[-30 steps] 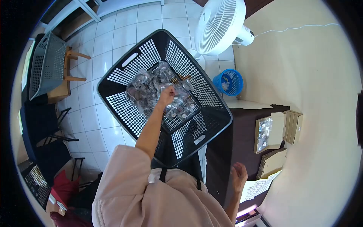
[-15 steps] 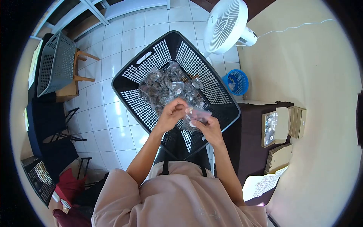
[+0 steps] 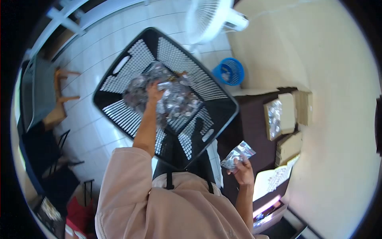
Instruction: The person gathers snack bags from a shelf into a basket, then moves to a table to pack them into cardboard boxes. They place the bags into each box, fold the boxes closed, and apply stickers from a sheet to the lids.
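Observation:
My left hand [image 3: 154, 92] reaches down into a large black plastic basket [image 3: 191, 51] and touches a heap of small clear plastic bags [image 3: 175, 101] with dark contents. Its fingers are blurred and partly lost among the bags, so their grip does not show. Out to the right, beyond the basket's rim, my right hand [image 3: 242, 172] pinches a clear zip bag [image 3: 238, 154] over the dark-covered table. Something grey and bunched fills that bag's lower end; what it is I cannot make out.
On the dark table [image 3: 252, 123] at right are an open cardboard box [image 3: 274, 119] of bagged items, stacked flat boxes [image 3: 288, 148] and a written sheet [image 3: 274, 181]. A white fan [image 3: 209, 20] and blue bin [image 3: 230, 71] stand beyond. A grey basket [image 3: 41, 91] is at left.
Both hands were together at the zip bag above the basket. The right has carried the bag right, over the table; the left has moved into the heap. My view has shifted.

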Demonstrator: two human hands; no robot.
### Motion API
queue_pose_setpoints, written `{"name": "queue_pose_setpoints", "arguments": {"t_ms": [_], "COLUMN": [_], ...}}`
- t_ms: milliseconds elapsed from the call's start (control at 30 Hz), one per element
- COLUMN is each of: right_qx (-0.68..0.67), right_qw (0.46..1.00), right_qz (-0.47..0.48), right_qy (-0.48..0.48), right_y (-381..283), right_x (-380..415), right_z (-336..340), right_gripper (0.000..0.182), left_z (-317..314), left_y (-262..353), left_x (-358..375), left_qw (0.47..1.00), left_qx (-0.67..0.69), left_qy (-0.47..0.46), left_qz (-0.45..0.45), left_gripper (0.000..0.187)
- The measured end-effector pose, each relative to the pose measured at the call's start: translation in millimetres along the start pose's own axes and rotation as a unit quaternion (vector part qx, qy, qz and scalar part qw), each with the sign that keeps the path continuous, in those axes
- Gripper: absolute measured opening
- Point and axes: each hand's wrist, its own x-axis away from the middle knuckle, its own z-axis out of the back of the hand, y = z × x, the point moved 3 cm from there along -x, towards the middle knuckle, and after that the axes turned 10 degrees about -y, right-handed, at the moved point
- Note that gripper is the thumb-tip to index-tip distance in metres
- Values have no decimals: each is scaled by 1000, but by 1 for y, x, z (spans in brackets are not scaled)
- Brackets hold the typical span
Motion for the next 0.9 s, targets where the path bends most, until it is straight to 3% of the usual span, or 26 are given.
{"name": "queue_pose_setpoints", "arguments": {"t_ms": [33,67,100,133,167,267,300,367,400,433,500,533,600,733,800,867,900], "right_qx": [-5,75,61,13,-33,45,42,126,131,127,89,131,212,263,301,436,430], "right_qw": [1000,997,998,999,998,996,995,987,983,983,967,958,938,940,933,889,892], "right_qz": [22,2,4,18,30,24,30,25,22,24,121,130,145,135,152,122,122], "right_qy": [1,27,23,31,34,78,83,94,130,131,205,220,232,168,128,68,65], "right_y": [1,1,4,1,-2,-9,-14,-30,-37,-45,-70,-83,-111,-173,-186,-197,-204], "right_x": [7,13,19,25,28,33,32,28,27,25,18,13,4,-41,-80,-121,-135], "right_z": [2,5,10,8,7,18,22,29,36,43,66,87,133,186,237,280,287], "right_gripper": [17,24,28,28,29,31,31,33,27,27,24,24,23,25,25,26,26], "left_z": [-9,-19,-16,-3,-5,-3,-1,7,16,11,-4,7,33,67,92,107,110], "left_y": [3,2,8,28,30,33,35,38,47,35,0,8,26,32,72,105,117], "left_x": [-8,-18,-23,-13,-13,-6,-2,9,22,20,8,20,54,109,152,180,191], "left_qw": [998,993,982,977,975,971,971,984,985,984,980,980,966,958,890,887,880], "left_qx": [-59,-88,-153,-162,-178,-231,-231,-178,-156,-158,100,94,213,253,452,460,472], "left_qy": [-5,-56,-92,-89,-92,-44,-44,-27,52,52,-37,-36,-48,-29,-28,-13,-3], "left_qz": [-8,57,58,104,96,45,37,8,-54,-58,-167,-170,-135,-132,42,50,60], "left_gripper": [68,73,70,63,54,28,28,17,10,10,4,4,3,5,9,10,12]}}
